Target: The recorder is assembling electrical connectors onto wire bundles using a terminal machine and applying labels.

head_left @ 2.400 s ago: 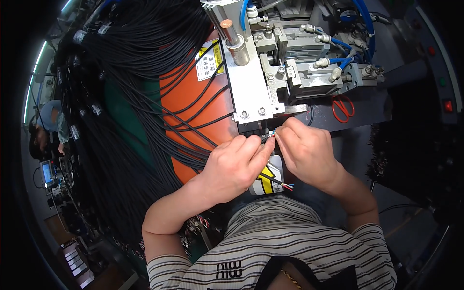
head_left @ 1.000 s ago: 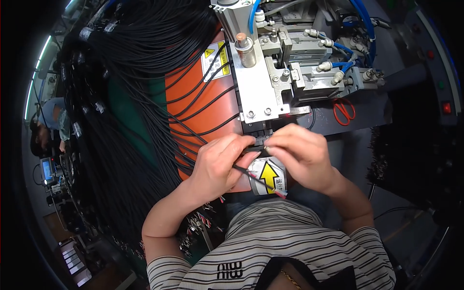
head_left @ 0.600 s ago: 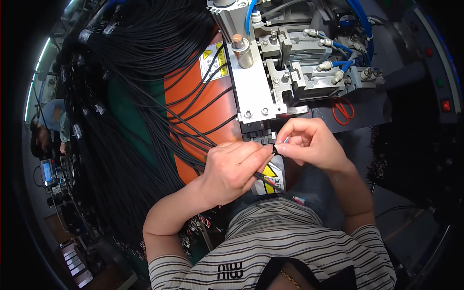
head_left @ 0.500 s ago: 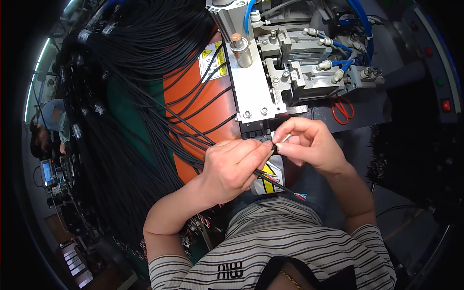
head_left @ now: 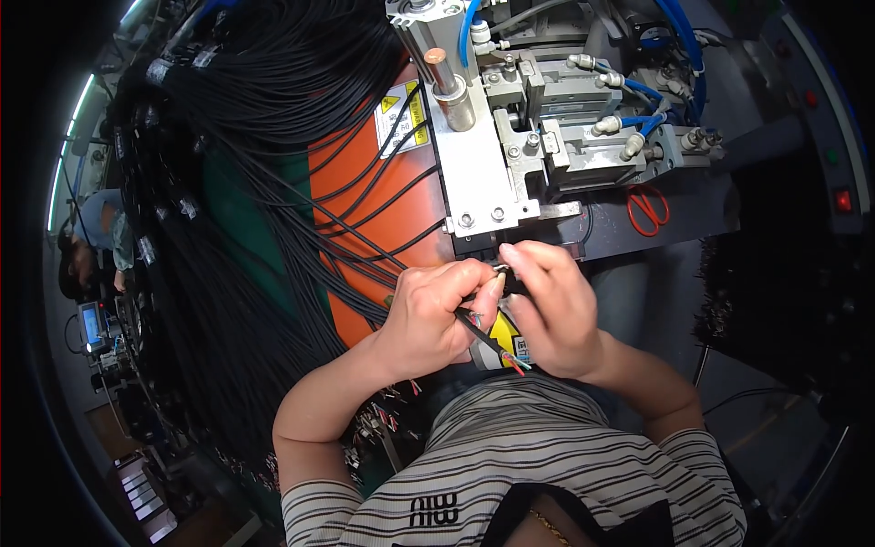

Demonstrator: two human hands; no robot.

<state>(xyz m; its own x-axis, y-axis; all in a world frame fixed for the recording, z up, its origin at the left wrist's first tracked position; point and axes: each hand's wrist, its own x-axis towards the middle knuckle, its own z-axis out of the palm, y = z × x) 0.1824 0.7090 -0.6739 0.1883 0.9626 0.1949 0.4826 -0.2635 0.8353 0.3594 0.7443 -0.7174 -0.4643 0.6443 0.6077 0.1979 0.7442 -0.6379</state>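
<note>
In front of the machine, my left hand [head_left: 428, 310] is closed round thin black cables. One black cable [head_left: 483, 336] sticks out below its fingers toward my body, with red, green and white wire ends [head_left: 515, 362] bared at its tip. At the left thumb and index fingertips a short light end shows, too small to make out. My right hand [head_left: 561, 314] is close beside it, fingers apart, thumb away from the index finger. The right index fingertip is near the left fingertips; whether it touches the wire there, I cannot tell.
A metal machine [head_left: 474, 173] with cylinders and blue air hoses [head_left: 652, 123] stands ahead. Many black cables [head_left: 301, 82] drape over an orange surface [head_left: 355, 196] on the left. Red-handled scissors [head_left: 647, 210] lie at right. Another person [head_left: 96, 228] is far left.
My right hand has opened from its pinch on the coloured wires and turned downward, nearer the left hand. The cable end below my left hand has shifted left. The machine's copper-coloured rod stands higher.
</note>
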